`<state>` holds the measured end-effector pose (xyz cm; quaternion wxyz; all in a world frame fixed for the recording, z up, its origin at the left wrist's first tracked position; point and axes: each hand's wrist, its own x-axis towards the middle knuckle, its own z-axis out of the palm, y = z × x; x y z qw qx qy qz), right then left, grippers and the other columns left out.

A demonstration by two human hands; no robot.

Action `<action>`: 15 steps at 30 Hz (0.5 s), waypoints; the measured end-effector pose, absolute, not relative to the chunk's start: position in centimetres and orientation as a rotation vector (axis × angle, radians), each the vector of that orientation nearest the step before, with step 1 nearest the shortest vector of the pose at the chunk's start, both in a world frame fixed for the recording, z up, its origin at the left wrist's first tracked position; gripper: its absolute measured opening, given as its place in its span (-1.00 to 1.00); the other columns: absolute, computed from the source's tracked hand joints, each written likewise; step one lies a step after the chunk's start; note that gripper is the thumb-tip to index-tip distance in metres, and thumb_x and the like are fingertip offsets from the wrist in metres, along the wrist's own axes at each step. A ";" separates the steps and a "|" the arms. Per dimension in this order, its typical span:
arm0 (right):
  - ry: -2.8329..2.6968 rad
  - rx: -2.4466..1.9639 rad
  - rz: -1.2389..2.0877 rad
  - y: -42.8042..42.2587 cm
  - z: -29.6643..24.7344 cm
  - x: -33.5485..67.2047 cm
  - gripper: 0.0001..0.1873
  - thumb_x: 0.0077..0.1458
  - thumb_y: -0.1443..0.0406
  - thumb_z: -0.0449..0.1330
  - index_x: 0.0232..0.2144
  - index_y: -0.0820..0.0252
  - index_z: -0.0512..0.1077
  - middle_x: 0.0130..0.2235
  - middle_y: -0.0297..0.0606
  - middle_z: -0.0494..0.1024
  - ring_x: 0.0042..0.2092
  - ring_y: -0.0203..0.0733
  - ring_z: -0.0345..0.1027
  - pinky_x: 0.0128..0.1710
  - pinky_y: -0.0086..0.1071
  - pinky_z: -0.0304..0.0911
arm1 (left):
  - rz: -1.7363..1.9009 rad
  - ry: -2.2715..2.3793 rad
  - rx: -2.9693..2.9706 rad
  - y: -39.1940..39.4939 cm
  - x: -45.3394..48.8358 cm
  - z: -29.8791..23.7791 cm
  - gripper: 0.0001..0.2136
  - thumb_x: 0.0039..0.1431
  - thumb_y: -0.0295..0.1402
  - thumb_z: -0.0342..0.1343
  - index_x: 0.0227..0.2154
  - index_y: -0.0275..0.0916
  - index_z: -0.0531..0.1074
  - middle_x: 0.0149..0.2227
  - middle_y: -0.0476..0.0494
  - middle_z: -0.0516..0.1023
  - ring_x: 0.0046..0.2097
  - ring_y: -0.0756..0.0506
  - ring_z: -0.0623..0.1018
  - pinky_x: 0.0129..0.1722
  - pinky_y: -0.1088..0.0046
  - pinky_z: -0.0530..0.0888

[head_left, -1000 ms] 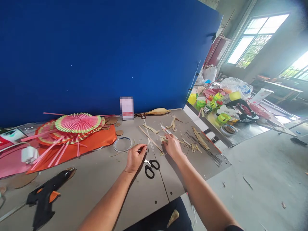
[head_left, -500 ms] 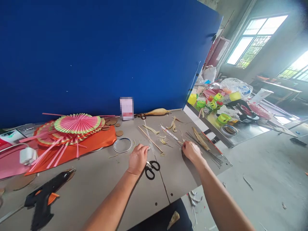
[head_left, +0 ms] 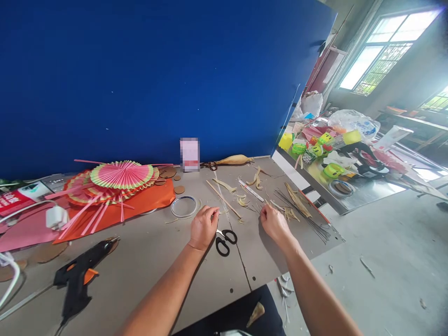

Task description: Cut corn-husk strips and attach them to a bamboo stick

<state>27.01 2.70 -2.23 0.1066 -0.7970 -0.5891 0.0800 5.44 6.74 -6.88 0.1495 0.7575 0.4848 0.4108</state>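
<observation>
My left hand (head_left: 203, 228) is closed in a pinch over the table, just left of black-handled scissors (head_left: 226, 241). Whatever its fingertips hold is too small to make out. Farther right, my right hand (head_left: 275, 224) is closed too, its fingertips hidden from me. A bundle of thin wires (head_left: 308, 219) and a dried husk piece (head_left: 297, 199) lie beside it. Between and beyond the hands are a thin wooden stick (head_left: 224, 199), a white pen-like tool (head_left: 251, 190) and curled dry husk strips (head_left: 258, 178). A clear tape-like ring (head_left: 184, 206) lies beyond my left hand.
Pink-and-green paper fans (head_left: 122, 175) rest on orange paper (head_left: 154, 201) at the left. Nearer is a black glue gun (head_left: 79, 275). A blue panel (head_left: 157, 79) stands behind the table. Cluttered goods, including a plastic bag (head_left: 353, 122), lie on another table at the right.
The view has turned slightly left, so everything sits farther right. My right hand has moved slightly toward my left hand. Both hands stay closed.
</observation>
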 end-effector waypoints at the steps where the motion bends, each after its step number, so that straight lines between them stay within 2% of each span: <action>1: -1.729 -2.315 0.259 2.6 -2.4 26.8 -0.79 -0.03 0.37 -0.06 -0.40 0.23 0.36 -0.43 -0.22 0.47 -0.40 -0.24 0.32 -0.47 -0.47 0.05 | 1.183 1.387 2.168 6.7 5.4 -6.8 -0.78 0.10 -0.35 -0.13 -0.33 -0.24 0.41 -0.39 -0.14 0.43 -0.32 -0.05 0.42 -0.29 0.46 0.31; 4: -1.716 -2.213 0.324 2.3 -3.0 26.0 -0.73 -0.04 0.38 -0.07 -0.29 0.20 0.35 -0.40 -0.30 0.47 -0.40 -0.30 0.31 -0.44 -0.50 0.09 | 1.163 1.355 2.157 6.5 5.5 -6.6 -0.77 0.11 -0.33 -0.13 -0.35 -0.24 0.43 -0.41 -0.13 0.43 -0.33 -0.04 0.41 -0.30 0.47 0.31; 7: -1.628 -2.043 0.477 2.2 -3.7 25.0 -0.67 -0.04 0.33 -0.08 -0.21 0.21 0.35 -0.42 -0.31 0.47 -0.48 -0.32 0.28 -0.50 -0.50 0.12 | 1.137 1.328 2.145 6.4 5.5 -6.5 -0.76 0.11 -0.31 -0.13 -0.36 -0.23 0.45 -0.43 -0.13 0.44 -0.34 -0.04 0.41 -0.32 0.47 0.31; 11: -1.442 -1.752 0.766 2.3 -4.0 23.0 -0.68 -0.10 0.28 -0.01 -0.30 0.27 0.42 -0.45 -0.28 0.46 -0.56 -0.34 0.22 -0.58 -0.49 0.11 | 1.118 1.233 2.065 6.1 5.7 -6.0 -0.75 0.09 -0.30 -0.10 -0.36 -0.23 0.47 -0.43 -0.13 0.46 -0.34 -0.05 0.41 -0.30 0.46 0.31; 15: -1.395 -1.629 0.847 2.4 -3.8 20.7 -0.73 -0.13 0.28 0.02 -0.37 0.27 0.43 -0.48 -0.29 0.45 -0.57 -0.36 0.20 -0.59 -0.50 0.10 | 1.124 1.130 1.765 5.6 6.1 -5.3 -0.74 0.04 -0.25 -0.04 -0.35 -0.26 0.48 -0.42 -0.16 0.50 -0.36 -0.06 0.44 -0.33 0.45 0.34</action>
